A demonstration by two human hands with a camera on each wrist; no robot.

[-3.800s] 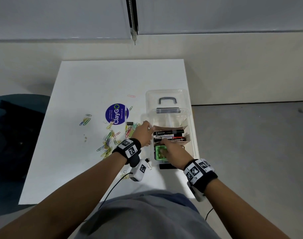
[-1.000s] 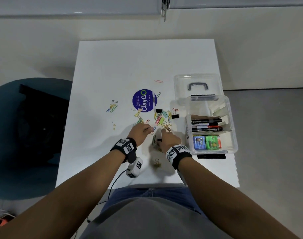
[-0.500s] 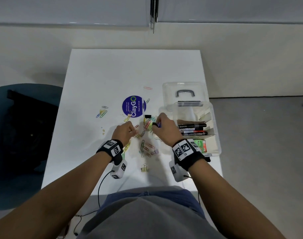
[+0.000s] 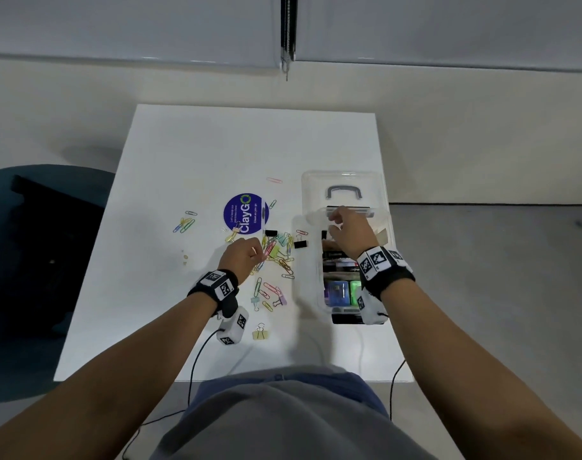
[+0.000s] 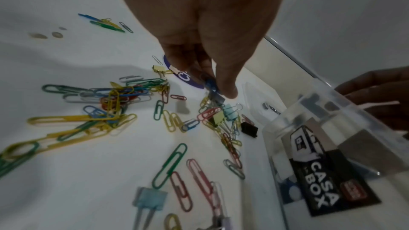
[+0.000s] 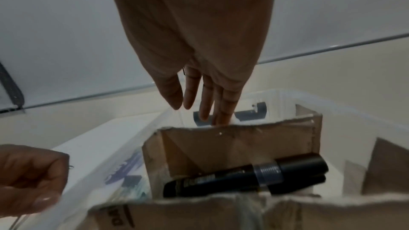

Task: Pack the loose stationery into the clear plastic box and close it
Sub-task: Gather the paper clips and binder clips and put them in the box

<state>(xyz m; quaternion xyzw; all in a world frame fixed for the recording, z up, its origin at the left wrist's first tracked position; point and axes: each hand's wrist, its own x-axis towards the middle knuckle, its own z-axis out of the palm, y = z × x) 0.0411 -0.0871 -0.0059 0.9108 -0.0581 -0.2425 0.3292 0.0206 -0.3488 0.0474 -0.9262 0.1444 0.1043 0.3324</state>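
The clear plastic box (image 4: 317, 260) stands open at the table's right edge, its lid (image 4: 342, 180) with a grey handle lying flat behind it. Cardboard dividers (image 6: 232, 139) split it; black markers (image 6: 243, 176) lie in the middle part and small coloured packs (image 4: 341, 290) in the near part. My right hand (image 6: 199, 111) hovers over the far compartment with straight, spread fingers and holds nothing. Left of the box lies a pile of coloured paper clips (image 4: 276, 257). My left hand (image 5: 212, 85) is over that pile and pinches a blue clip (image 5: 210, 83) between thumb and fingers.
A round purple sticker (image 4: 245, 213) sits behind the pile. Black binder clips (image 4: 300, 244) lie beside the box, a yellow binder clip (image 4: 260, 333) near the front edge, and stray clips (image 4: 184, 224) further left. A dark chair (image 4: 34, 260) stands left of the table.
My right hand has moved from the clip pile to above the box's far compartment, and its fingers have opened. My left hand has stayed at the pile, pinching a clip.
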